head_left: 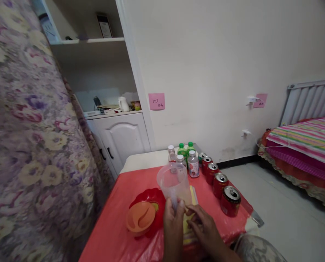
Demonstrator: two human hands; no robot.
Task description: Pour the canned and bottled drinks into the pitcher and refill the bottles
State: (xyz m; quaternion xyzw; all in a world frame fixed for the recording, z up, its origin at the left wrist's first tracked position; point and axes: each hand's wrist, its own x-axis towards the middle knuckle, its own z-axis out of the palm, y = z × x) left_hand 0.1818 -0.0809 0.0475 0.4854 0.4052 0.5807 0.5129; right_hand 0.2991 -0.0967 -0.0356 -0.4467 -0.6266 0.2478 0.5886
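Note:
A clear plastic jug (175,182), its wide mouth tilted away from me, is held above the table's front half. My left hand (173,222) is closed around its handle, thumb on top. Beside the jug's lower right side is my right hand (202,225), fingers curled and thumb and forefinger close together; whatever they pinch, if anything, I cannot make out. Beneath both hands lies a yellow striped cloth (193,196), partly hidden. To the left, an orange bowl (140,218) with a curved divider rests on a red scalloped plate (160,196).
Several drink cans (230,200) line the table's right edge. At the back stand clear bottles (193,165) and green-capped bottles (181,149). A red cover (124,189) spreads over the table (146,159). A floral curtain (36,145) hangs left; a bed (306,145) is right.

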